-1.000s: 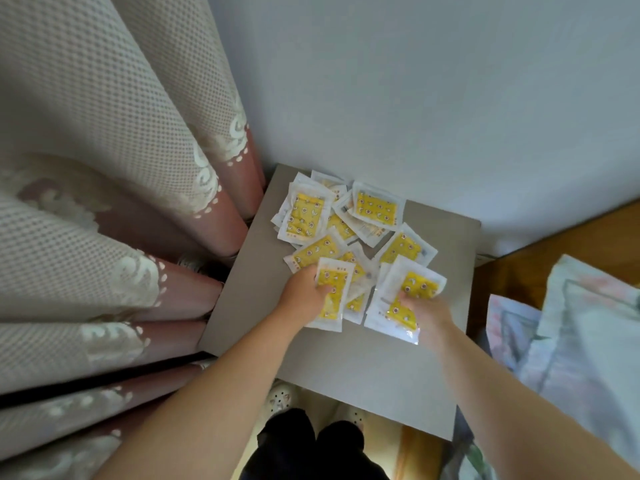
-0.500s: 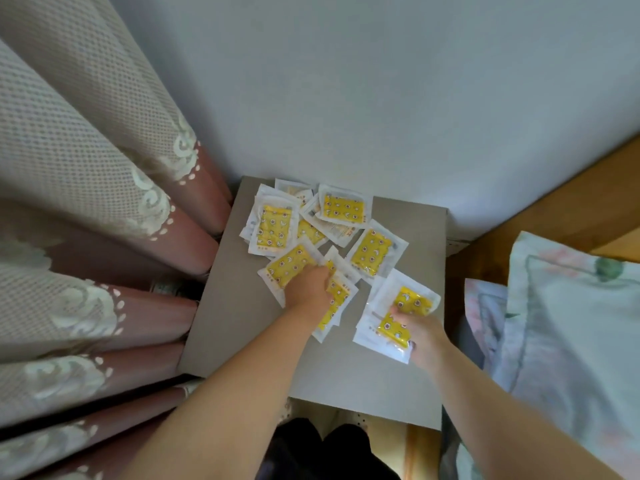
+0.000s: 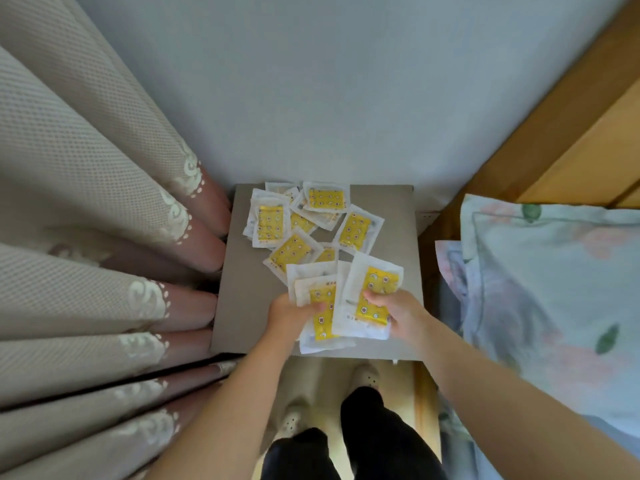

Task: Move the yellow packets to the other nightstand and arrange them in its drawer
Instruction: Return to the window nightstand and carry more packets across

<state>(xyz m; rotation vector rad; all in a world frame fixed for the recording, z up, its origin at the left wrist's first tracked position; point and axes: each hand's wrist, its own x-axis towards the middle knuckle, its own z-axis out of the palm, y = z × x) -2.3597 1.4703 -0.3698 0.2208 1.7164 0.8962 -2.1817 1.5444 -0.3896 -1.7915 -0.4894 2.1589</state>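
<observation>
Only the head cam here, looking straight down at a grey nightstand (image 3: 242, 306) tucked into the corner, with the wall behind it. The left hand (image 3: 289, 315) is closed on a small stack of yellow packets (image 3: 320, 308), thumb across the top one, and the stack sits over the near edge of the tabletop. Can't say exactly how many are in that stack, looks like two or three layered. The right hand (image 3: 398, 313) is pinched shut on another packet bundle (image 3: 372, 292), thumb on the yellow face, fingers curled underneath. The two bundles are right beside each other and overlap a bit in the middle. The rest of the loose packets (image 3: 294, 249) are still spread over the back half of the top, overlapping each other in a messy fan, one upright rectangle (image 3: 270, 223) on the left, one sideways (image 3: 325, 198) near the wall, one tilted (image 3: 356, 230) on the right. To the left there's a beige curtain (image 3: 86, 202) with pinkish folds hanging right against the nightstand's side. On the right a floral pillow (image 3: 554, 278) lies on a bed with a wooden headboard (image 3: 571, 126). Down below you can see dark trousers (image 3: 374, 438) and light slippers (image 3: 365, 374) on the floor.
</observation>
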